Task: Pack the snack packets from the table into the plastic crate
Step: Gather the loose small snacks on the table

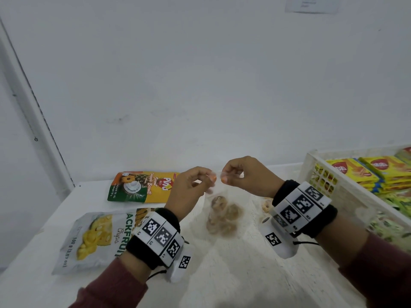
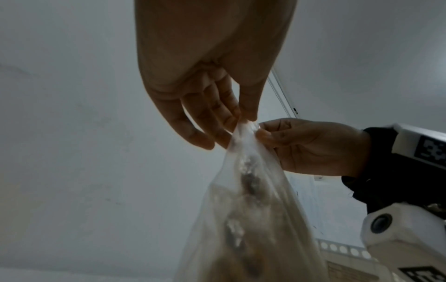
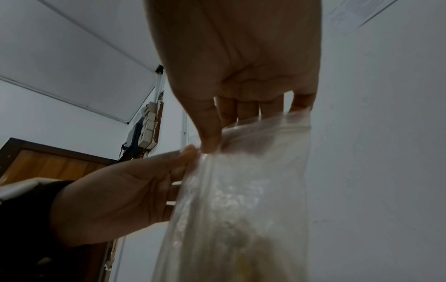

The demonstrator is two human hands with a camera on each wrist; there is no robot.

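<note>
Backdrop: plain white wall behind a white table, with a sheet of paper stuck up near the top right, too blurry to read.
Crate: white plastic crate on your right side of the table, slotted walls, already stacked with yellow snack packets plus some green ones at the near end.
Clear bag: see-through plastic bag hanging in the air between your hands, above the table, left of the crate. Round brownish cookies sit in its lower part. In the wrist views it looks crumby and blurred, so the snack type isn't clear there.
Left hand: your left hand is up at the bag's top edge, thumb and fingertips pinching the plastic, wrist raised off the table.
Right hand: your right hand pinches the same top edge just beside the left, thumb against the curled fingers. Both hands nearly touch at the bag's mouth.
Still on the table: pineapple biscuit pouch lying flat near the wall, and a jackfruit chips bag flat at the near left, partly under your left wrist in the head view.
Also there: something ring-shaped by your right wrist, too hidden to identify.
</note>
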